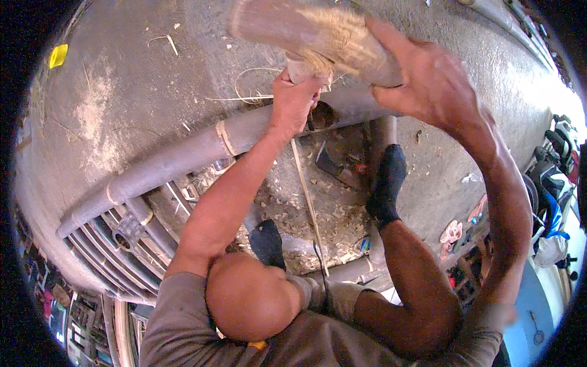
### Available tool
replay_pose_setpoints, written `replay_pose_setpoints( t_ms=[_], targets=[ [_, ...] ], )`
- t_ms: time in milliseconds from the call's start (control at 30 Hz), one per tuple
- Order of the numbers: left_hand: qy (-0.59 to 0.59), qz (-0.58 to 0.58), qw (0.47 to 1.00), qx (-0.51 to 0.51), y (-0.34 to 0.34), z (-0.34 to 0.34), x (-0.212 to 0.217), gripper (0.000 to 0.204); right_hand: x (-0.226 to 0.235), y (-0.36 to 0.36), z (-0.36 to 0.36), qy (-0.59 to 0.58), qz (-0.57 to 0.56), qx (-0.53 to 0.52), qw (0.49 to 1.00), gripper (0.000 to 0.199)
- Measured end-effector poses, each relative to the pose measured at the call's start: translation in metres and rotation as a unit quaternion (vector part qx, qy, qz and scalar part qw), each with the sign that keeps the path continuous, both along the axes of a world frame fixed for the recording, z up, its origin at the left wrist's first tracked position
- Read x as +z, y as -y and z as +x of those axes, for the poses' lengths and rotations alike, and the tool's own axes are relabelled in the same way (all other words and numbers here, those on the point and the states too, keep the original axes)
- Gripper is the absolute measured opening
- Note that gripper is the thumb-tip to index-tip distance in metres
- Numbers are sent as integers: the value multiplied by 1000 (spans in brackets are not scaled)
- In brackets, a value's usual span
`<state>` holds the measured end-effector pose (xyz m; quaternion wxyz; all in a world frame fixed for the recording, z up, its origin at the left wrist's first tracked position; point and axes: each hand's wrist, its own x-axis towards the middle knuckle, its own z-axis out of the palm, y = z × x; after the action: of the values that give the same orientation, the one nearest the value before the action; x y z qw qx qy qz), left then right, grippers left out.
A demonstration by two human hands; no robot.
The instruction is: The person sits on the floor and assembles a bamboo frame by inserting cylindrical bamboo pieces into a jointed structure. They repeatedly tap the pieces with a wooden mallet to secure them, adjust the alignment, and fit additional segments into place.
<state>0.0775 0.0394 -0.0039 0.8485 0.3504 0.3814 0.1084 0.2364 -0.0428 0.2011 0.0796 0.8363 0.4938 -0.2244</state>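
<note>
A thick wooden block (269, 27) was gripped at its right end by the right hand (431, 79), the fingers (391, 40) being laid over the top and the thumb tucked beneath. The block was held above the floor (202, 67), at the top of the view; its outline was blurred, and its middle was frayed to pale fibres. An upright, round-ended handle (302, 71) was enclosed by the left hand (293, 104), its fingers being closed around the shaft. The handle's top was placed right at the block's underside, though whether the two were touching could not be told.

Beneath the left hand, a dark hole (322, 116) was seen in the wall of a thick bamboo pole (177, 160), which was stretched across the floor from the lower left. A slatted frame (116, 254) was seen beside the pole's left part. A black-socked right foot (391, 174) was set just below the pole, and near it a dark-bladed tool (328, 160) was left lying among wood chips (290, 229). A thin strip (304, 189) was laid lengthwise between the two feet. Farther left, a yellow piece (58, 56) was seen on the floor.
</note>
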Motion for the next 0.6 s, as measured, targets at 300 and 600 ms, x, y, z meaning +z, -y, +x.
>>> replay_pose_setpoints(
  t_ms=[300, 600],
  targets=[
    [108, 119, 987, 0, 7, -15, -39, 22, 2, -1, -32, -25, 25, -37, 999, 71],
    [73, 241, 966, -54, 22, -30, 3, 27, 12, 47, -62, -42, 25, -76, 996, 89]
  ],
)
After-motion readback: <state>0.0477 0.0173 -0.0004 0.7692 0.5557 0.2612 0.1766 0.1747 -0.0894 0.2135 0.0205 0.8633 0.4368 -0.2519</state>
